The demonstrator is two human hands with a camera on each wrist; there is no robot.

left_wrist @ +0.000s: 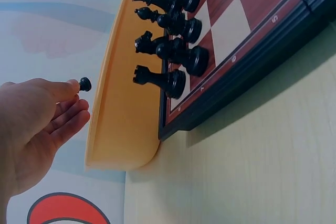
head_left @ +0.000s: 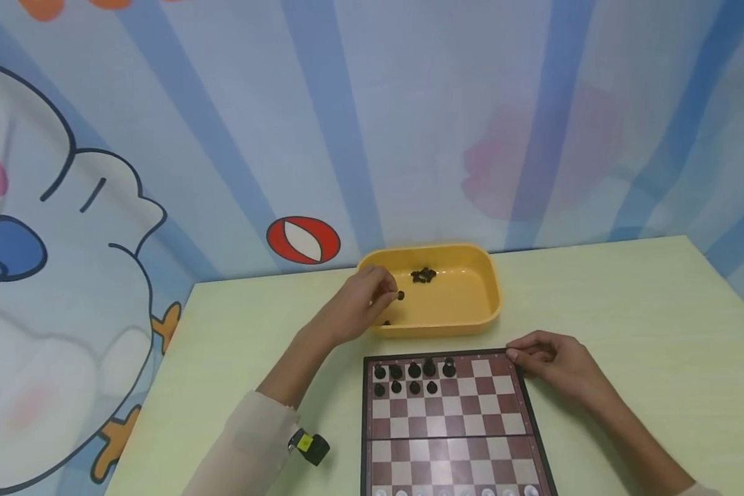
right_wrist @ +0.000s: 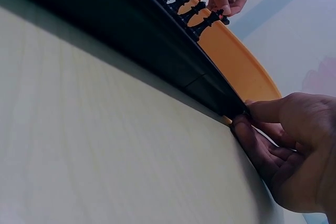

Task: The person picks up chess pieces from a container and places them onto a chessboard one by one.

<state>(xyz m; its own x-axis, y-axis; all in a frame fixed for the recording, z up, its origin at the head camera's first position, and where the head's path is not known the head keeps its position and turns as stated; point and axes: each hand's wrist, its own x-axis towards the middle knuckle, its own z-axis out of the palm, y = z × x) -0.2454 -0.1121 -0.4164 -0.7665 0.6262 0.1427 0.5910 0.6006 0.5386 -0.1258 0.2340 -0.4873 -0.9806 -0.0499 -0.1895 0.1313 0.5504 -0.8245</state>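
Observation:
Over the yellow tray [head_left: 494,293], my left hand [head_left: 366,303] pinches a small black chess piece [left_wrist: 85,84] between thumb and fingertip. Only its round base shows clearly, so its exact kind is hidden. My right hand [head_left: 558,362] grips the far right corner of the chessboard [head_left: 459,449], thumb and fingers on its edge. Black chessmen stand upright in two rows at the board's far left, with a rook [left_wrist: 173,82] in the corner. Pale chess pieces [head_left: 487,492] line the near side, partly cut off by the frame.
A small pile of black pieces [head_left: 424,275] lies at the tray's back, and another dark piece [head_left: 387,323] is near its front left. The tray stands just behind the board on a pale table [head_left: 632,310], against a printed wall [head_left: 421,138].

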